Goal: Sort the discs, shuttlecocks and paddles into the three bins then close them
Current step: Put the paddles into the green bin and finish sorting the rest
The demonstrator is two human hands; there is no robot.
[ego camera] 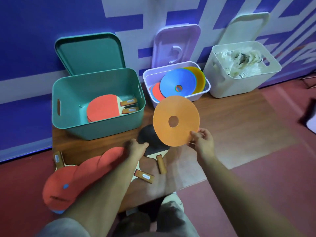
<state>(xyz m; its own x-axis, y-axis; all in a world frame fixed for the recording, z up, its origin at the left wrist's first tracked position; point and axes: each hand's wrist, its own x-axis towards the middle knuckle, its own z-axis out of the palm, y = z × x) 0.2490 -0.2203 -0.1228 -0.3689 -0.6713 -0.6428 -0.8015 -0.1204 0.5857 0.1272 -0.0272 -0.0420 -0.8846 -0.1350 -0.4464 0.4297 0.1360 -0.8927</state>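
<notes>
My right hand (pixel 202 141) pinches the near edge of an orange disc (pixel 176 120) and holds it up in front of the lilac bin (pixel 201 93), where several coloured discs (pixel 177 82) lie. My left hand (pixel 136 147) rests on the edge of a black paddle (pixel 148 135) lying on the wooden table (pixel 222 125). Red paddles (pixel 95 165) lie overlapped at the table's near left. The green bin (pixel 95 129) holds red paddles (pixel 102 108). The white bin (pixel 222 86) holds shuttlecocks (pixel 242 64).
Each bin's lid leans on the blue wall behind it: green lid (pixel 90 52), lilac lid (pixel 176 45), white lid (pixel 246 26). Red floor surrounds the table. My knees show below the table's near edge.
</notes>
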